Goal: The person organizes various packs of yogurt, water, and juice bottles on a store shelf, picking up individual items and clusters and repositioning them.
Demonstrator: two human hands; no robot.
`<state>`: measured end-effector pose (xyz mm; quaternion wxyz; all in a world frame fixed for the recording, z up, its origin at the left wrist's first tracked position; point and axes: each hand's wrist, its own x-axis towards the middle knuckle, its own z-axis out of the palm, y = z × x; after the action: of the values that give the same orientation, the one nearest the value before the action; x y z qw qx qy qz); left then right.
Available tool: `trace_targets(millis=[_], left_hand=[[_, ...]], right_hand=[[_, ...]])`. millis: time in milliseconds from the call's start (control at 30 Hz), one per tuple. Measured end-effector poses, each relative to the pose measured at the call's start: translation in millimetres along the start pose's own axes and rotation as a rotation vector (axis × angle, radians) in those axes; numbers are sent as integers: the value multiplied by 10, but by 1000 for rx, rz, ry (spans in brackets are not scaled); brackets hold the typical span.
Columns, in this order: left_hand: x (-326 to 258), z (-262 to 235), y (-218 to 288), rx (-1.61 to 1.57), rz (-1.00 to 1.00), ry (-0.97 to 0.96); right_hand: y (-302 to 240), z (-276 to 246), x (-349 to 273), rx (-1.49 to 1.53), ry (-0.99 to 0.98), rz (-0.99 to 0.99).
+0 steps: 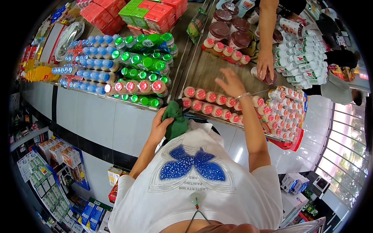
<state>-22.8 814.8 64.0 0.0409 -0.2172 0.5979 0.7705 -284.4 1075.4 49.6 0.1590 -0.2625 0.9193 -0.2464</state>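
My left hand (157, 126) is closed on a dark green cloth (174, 126) at the table's near edge, in front of my shirt. Above the wooden table top (223, 73), my right hand (233, 83) is open and holds nothing, its fingers spread and pointing left. Just under it runs a double row of small cream bottles with red caps (211, 96), partly hidden by my wrist. Farther back lies a shorter pack of the same red-capped bottles (229, 52). Across the table another person's hand (265, 64) grips a cup with a dark brown lid (271, 77).
Brown-lidded cups (218, 30) cluster at the back. White bottles (299, 58) are stacked right, above more red-capped packs (285, 110). Green-capped bottles (145, 62), blue-capped bottles (97, 64) and red cartons (159, 17) fill the left side. A green packet (197, 25) lies between the tables.
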Motion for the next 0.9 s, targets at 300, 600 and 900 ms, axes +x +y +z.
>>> trace_targets(millis=[300,600,900], left_hand=[[-123,-9,81,-51,-32,64],[-115,-20,31,-39,19,56],[-19,7,22,-6,33,-1]], right_hand=[[404,-210,880,-447,266,123],[446,-388,864,-258,-27,109],[-98,-88,-43,-228,-240,-60]])
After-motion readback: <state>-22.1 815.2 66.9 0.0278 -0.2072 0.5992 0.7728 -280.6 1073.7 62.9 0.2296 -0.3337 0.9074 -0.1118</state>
